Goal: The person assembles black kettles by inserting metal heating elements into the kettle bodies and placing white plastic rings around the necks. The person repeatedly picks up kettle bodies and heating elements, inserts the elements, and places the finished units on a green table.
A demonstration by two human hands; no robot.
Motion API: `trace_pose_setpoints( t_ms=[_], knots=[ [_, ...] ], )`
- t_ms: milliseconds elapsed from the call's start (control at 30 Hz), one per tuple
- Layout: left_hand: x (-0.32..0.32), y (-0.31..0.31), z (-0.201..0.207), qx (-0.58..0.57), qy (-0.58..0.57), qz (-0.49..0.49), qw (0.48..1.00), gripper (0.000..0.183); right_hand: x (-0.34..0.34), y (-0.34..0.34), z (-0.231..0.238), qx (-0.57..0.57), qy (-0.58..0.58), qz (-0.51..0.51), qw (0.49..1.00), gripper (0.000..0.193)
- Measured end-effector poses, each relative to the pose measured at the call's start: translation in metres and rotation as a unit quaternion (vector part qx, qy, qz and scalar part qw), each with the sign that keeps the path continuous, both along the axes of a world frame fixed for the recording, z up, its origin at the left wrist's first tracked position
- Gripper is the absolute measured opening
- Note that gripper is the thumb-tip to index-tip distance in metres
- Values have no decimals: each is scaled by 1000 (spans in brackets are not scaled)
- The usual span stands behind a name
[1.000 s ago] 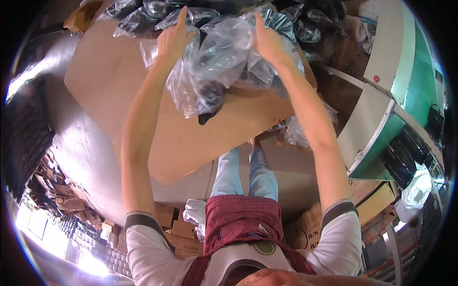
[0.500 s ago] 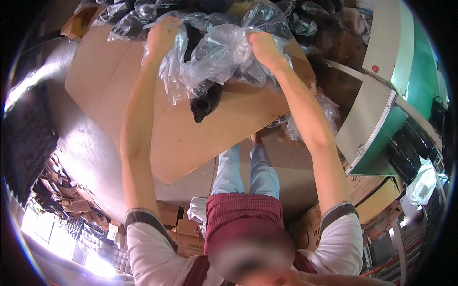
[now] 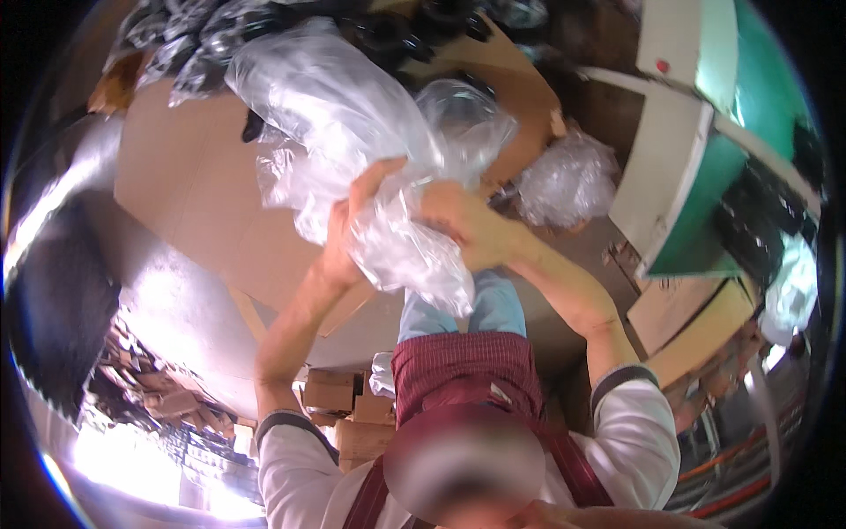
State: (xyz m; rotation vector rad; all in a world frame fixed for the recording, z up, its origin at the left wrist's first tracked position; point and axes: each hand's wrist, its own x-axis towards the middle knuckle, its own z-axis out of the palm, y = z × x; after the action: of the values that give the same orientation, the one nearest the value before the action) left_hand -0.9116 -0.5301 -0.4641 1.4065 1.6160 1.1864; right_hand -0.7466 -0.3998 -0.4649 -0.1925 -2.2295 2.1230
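The person's two hands close on one large clear bag (image 3: 326, 97), with its crumpled near end gathered between them. The bag lies over a cardboard sheet (image 3: 189, 167); from the grip, its full body stretches away from the person and to the left. Its long axis slants from far left to near right, and the short, bunched tail sticks out past the fingers toward the person's lap. The left hand (image 3: 346, 231) is nearer the bag's bulk, its fingers wrapped around the left edge of the gathered plastic. The right hand (image 3: 471, 220) bears on the opposite edge with its fingers curled inward, pinching the film, though blur hides the exact fingertip contact.

Counted: two hands, one large bag in the grip, and one cardboard sheet. One puffed patch of clear plastic (image 3: 467, 123) lies just beyond the right hand; whether it is a second bag or part of the first cannot be told. One crumpled plastic bundle (image 3: 568, 181) lies farther right. One black tip (image 3: 252, 126) shows beside the bag's left edge. Several dark, wrapped pieces (image 3: 189, 48) crowd the far left, overlapping too much to count.
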Motion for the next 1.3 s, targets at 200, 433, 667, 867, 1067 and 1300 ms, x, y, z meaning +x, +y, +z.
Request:
trace_pose_setpoints(
  t_ms=[200, 433, 667, 867, 1067, 1300],
  knots=[
    [119, -52, -10, -311, -302, 55, 899, 49, 127, -71, 46, -63, -137, -380, 913, 107],
    [287, 1, -92, -412, -630, -1, 658, 54, 272, -138, -36, -193, -341, -553, 735, 70],
    [304, -17, -139, -345, -320, -52, 881, 75, 452, -53, -337, 229, -407, -678, 568, 45],
    [286, -95, -166, -394, -327, -67, 857, 39, 366, -10, -407, 313, -562, -288, 709, 51],
    [282, -95, -198, -385, -321, -57, 863, 39, 350, 5, -415, 325, -566, -181, 736, 51],
    [278, -113, -213, -377, -220, -12, 900, 35, 352, 25, -402, 316, -583, -158, 732, 52]
  ],
)
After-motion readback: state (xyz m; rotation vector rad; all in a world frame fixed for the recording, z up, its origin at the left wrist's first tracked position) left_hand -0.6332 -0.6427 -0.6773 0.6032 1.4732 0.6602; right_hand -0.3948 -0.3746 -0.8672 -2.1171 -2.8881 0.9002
